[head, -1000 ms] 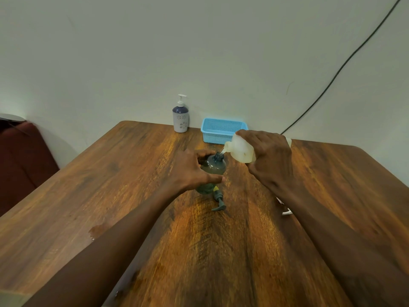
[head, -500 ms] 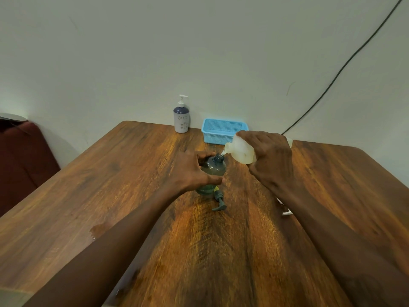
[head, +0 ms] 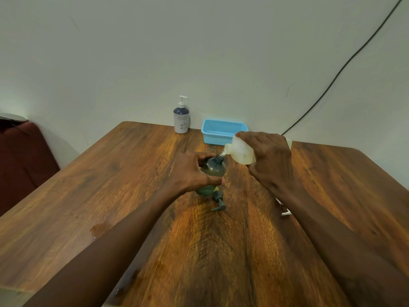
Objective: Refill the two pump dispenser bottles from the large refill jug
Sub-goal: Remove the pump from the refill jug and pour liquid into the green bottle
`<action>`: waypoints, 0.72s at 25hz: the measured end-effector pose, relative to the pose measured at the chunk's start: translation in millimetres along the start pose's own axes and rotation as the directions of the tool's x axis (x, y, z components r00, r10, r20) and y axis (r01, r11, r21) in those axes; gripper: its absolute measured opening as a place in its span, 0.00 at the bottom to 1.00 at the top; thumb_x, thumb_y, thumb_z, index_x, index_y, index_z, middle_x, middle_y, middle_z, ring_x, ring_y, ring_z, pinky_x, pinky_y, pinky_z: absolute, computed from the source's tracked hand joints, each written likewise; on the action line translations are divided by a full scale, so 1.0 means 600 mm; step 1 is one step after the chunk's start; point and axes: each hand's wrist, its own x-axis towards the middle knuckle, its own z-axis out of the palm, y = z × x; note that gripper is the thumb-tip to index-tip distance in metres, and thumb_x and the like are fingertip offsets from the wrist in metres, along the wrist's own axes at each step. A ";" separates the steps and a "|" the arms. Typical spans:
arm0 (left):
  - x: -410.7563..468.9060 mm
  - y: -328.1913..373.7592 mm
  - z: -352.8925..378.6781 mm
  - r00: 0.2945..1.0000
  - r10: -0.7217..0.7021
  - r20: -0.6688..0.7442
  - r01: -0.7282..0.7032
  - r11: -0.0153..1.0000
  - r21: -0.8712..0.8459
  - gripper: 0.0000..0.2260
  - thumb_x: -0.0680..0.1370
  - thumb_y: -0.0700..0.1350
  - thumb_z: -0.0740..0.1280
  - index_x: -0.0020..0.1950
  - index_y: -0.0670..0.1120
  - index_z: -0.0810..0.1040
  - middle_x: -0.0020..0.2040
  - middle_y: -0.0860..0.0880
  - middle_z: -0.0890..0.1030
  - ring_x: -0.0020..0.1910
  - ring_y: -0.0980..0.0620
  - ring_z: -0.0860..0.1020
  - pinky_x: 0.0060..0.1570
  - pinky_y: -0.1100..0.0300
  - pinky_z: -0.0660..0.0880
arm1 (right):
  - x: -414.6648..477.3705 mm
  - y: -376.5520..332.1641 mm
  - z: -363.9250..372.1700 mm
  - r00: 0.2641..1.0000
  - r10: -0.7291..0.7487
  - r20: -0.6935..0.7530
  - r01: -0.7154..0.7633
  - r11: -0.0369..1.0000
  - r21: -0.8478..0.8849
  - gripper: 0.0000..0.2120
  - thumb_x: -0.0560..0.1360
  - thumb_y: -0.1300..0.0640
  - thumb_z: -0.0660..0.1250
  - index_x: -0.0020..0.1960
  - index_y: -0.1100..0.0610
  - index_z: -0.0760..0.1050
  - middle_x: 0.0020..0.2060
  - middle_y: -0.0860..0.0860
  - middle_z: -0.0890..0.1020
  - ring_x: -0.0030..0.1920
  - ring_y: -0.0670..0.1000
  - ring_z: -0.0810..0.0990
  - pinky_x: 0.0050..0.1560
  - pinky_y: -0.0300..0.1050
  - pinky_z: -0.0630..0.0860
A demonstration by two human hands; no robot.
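A dark green see-through dispenser bottle [head: 214, 168] stands upright mid-table with its neck uncapped. My left hand [head: 192, 170] is wrapped around its left side. My right hand [head: 269, 159] holds the white translucent refill jug [head: 240, 151] tipped to the left, its spout right at the bottle's mouth. The bottle's grey pump head [head: 218, 202] lies on the table just in front of it. A second dispenser bottle [head: 181, 117], white with a navy top and white pump, stands at the table's far edge by the wall.
A light blue mesh basket [head: 221, 131] sits at the far edge behind the jug. A small white item [head: 285, 212] lies half hidden beside my right forearm. A wet patch [head: 97, 228] marks the wooden table [head: 110, 185] at the left. A black cable runs down the wall.
None of note: both hands, the jug and the bottle keep the same pose.
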 end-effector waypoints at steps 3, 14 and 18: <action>-0.002 0.001 0.000 1.000 -0.002 0.003 0.002 1.000 -0.013 0.44 0.57 0.63 0.81 0.69 0.45 0.80 0.62 0.50 0.85 0.55 0.60 0.83 0.56 0.66 0.80 | -0.001 0.000 0.000 1.000 0.001 -0.001 -0.001 1.000 -0.001 0.33 0.66 0.60 0.80 0.70 0.51 0.77 0.61 0.52 0.84 0.60 0.57 0.82 0.59 0.56 0.75; -0.001 0.001 0.003 1.000 -0.017 -0.006 0.017 1.000 -0.004 0.39 0.61 0.54 0.85 0.69 0.44 0.80 0.62 0.50 0.85 0.54 0.60 0.82 0.49 0.78 0.75 | 0.000 0.002 -0.003 1.000 -0.003 -0.004 0.003 1.000 -0.013 0.33 0.66 0.61 0.80 0.70 0.51 0.77 0.61 0.52 0.84 0.60 0.58 0.82 0.58 0.56 0.75; -0.003 0.002 0.002 1.000 -0.011 -0.003 0.011 1.000 0.004 0.38 0.62 0.54 0.85 0.69 0.44 0.79 0.62 0.49 0.85 0.53 0.62 0.81 0.48 0.78 0.74 | 0.001 0.000 -0.006 1.000 0.001 0.000 -0.001 1.000 -0.016 0.33 0.66 0.61 0.79 0.70 0.52 0.77 0.61 0.52 0.84 0.61 0.58 0.82 0.59 0.56 0.74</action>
